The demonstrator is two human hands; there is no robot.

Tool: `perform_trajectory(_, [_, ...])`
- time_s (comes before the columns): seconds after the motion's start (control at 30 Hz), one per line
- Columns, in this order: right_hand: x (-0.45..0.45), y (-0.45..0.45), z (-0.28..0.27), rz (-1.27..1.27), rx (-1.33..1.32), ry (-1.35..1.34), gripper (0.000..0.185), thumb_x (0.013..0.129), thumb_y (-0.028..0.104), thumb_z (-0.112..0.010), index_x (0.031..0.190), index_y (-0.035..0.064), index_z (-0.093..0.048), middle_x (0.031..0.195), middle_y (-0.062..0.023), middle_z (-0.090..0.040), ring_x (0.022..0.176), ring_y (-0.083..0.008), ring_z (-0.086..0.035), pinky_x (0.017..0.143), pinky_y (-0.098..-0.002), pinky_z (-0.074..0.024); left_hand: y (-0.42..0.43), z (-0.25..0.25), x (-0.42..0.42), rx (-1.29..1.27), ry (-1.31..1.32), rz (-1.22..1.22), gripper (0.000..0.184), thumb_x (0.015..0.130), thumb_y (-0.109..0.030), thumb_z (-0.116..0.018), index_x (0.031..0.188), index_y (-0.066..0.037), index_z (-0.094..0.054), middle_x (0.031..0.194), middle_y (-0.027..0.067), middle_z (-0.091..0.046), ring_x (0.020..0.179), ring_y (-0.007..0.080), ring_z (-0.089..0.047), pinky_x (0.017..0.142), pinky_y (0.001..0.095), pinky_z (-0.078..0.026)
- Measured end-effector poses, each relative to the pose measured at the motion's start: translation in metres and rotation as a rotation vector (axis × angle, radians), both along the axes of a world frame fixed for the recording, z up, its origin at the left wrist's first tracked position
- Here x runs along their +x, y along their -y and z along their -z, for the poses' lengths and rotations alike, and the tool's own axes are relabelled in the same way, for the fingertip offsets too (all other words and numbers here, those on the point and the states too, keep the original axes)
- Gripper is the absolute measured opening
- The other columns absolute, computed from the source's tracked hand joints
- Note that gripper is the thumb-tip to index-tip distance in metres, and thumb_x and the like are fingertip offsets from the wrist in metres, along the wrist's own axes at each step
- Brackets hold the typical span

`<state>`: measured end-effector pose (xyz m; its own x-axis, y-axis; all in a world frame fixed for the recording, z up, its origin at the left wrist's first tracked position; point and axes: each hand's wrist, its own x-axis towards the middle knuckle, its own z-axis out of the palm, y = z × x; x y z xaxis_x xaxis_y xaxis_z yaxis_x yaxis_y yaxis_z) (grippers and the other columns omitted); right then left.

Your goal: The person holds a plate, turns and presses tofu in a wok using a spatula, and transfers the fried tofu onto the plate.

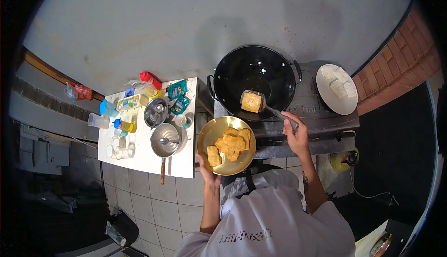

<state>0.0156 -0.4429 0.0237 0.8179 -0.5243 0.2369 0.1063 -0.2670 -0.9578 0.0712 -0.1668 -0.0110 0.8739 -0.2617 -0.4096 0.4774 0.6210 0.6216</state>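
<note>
My left hand (208, 172) is closed on the lower left rim of a gold plate (233, 164), which holds several golden fried pieces (230, 143). In my right hand (295, 133) is the handle of a spatula (277, 113). One browned block (252, 102) rests on the spatula's head, over the near edge of a large black wok (253, 70). Oil seems to lie in the wok's bottom. The gold plate is just below the wok, to its left.
The wok stands on a stove (307, 129). Right of it, a white plate (333, 103) holds several pale blocks. On the left, a white table (181, 166) bears a saucepan (164, 150), a metal bowl (151, 112), green packets (179, 104), bottles and cups.
</note>
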Motion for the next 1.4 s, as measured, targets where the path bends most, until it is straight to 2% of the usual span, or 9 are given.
perform_trajectory(0.03, [0.001,0.002,0.001,-0.003,-0.001,0.001,0.022,0.092,0.007,-0.049,0.11,-0.0028,-0.057,0.081,-0.0046,-0.054,0.06,-0.0065,-0.049,0.054,-0.0205,-0.0411,0.0,-0.002,0.0,-0.021,-0.018,-0.006,0.058,0.096,-0.048,-0.025,0.135,-0.006,-0.033,0.132,0.0097,-0.043,0.121,0.0252,-0.043,0.101,0.0393,-0.037])
perform_trajectory(0.2, [0.005,0.008,0.005,-0.007,0.098,0.019,0.022,0.092,0.009,-0.049,0.109,-0.0022,-0.058,0.066,-0.0018,-0.053,0.056,-0.0061,-0.049,0.052,-0.0204,-0.0409,-0.001,-0.004,-0.001,-0.027,-0.039,-0.031,0.057,0.096,-0.048,-0.025,0.135,-0.006,-0.033,0.131,0.0095,-0.043,0.12,0.0247,-0.043,0.1,0.0391,-0.037])
perform_trajectory(0.37, [0.012,0.011,0.009,-0.034,0.128,0.019,0.022,0.093,0.01,-0.049,0.109,-0.0024,-0.058,0.068,-0.0033,-0.053,0.054,-0.0067,-0.051,0.049,-0.0202,-0.0414,-0.003,-0.004,-0.004,-0.035,-0.047,-0.063,0.057,0.097,-0.047,-0.025,0.134,-0.006,-0.033,0.131,0.0095,-0.044,0.12,0.0243,-0.044,0.099,0.0388,-0.038])
perform_trajectory(0.43, [0.016,0.012,0.008,-0.037,0.123,0.013,0.023,0.093,0.01,-0.049,0.109,-0.0025,-0.058,0.068,-0.0038,-0.054,0.054,-0.007,-0.052,0.047,-0.0203,-0.0415,-0.005,0.001,-0.005,0.011,-0.004,-0.044,0.067,0.09,-0.059,-0.035,0.132,-0.007,-0.036,0.129,0.0091,-0.047,0.116,0.0243,-0.049,0.095,0.0388,-0.043])
perform_trajectory(0.53, [0.019,0.009,0.006,0.009,0.155,-0.029,0.022,0.093,0.01,-0.048,0.109,-0.0023,-0.058,0.069,-0.0046,-0.053,0.051,-0.0078,-0.053,0.045,-0.0204,-0.0411,-0.006,0.001,-0.008,-0.007,-0.004,-0.05,0.068,0.089,-0.059,-0.036,0.132,-0.007,-0.036,0.129,0.0094,-0.047,0.116,0.0243,-0.049,0.095,0.0389,-0.043])
perform_trajectory(0.83, [0.01,0.0,0.009,0.142,0.162,0.065,0.018,0.091,0.005,-0.048,0.104,-0.0029,-0.059,0.069,-0.0057,-0.053,0.049,-0.0089,-0.052,0.042,-0.0206,-0.0395,-0.007,0.003,-0.008,0.013,0.018,-0.036,0.068,0.089,-0.059,-0.036,0.133,-0.007,-0.036,0.13,0.0098,-0.046,0.117,0.0239,-0.048,0.096,0.0385,-0.042])
perform_trajectory(1.1, [0.007,0.001,0.006,0.134,-0.055,0.091,0.016,0.086,-0.003,-0.05,0.099,-0.0024,-0.06,0.069,-0.0065,-0.055,0.049,-0.0097,-0.053,0.042,-0.0232,-0.0405,0.001,-0.003,-0.004,0.041,0.009,0.011,0.068,0.09,-0.059,-0.035,0.134,-0.008,-0.034,0.129,0.0097,-0.046,0.117,0.0243,-0.048,0.096,0.0388,-0.042])
perform_trajectory(1.4, [0.009,-0.003,0.006,0.158,0.098,0.102,0.017,0.087,-0.002,-0.049,0.1,-0.0017,-0.06,0.066,-0.0054,-0.054,0.048,-0.0091,-0.051,0.042,-0.0232,-0.0399,-0.002,-0.004,-0.005,0.055,0.011,0.016,0.069,0.089,-0.06,-0.035,0.134,-0.007,-0.034,0.13,0.0101,-0.045,0.118,0.0241,-0.047,0.095,0.0388,-0.043])
